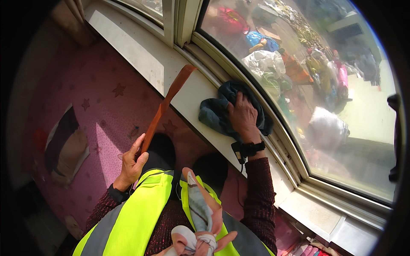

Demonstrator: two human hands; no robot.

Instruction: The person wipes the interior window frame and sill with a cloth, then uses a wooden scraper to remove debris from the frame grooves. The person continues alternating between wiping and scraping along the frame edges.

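Note:
My left hand [132, 164] grips the lower end of a flat, orange-brown strip [168, 99]. The strip slants up and away from the hand, and its far end is over the white windowsill [189, 97]. A crumpled dark blue-green cloth [214, 116] lies on the sill against the window frame's lower track. My right hand [244, 113] presses on this cloth from above, fingers spread over its folds; whether the fingers pinch any fabric cannot be told. Both wrists wear black bands, and a small dark device with a cord hangs at the right wrist.
A glass window pane [298, 96] in a pale metal frame [238, 70] rises beside the sill; bags and heaped items show beyond it. Below the sill spreads a pink patterned covering [105, 96] with a dark and beige cloth item [67, 144] on it. Folded textiles [307, 249] lie at lower right.

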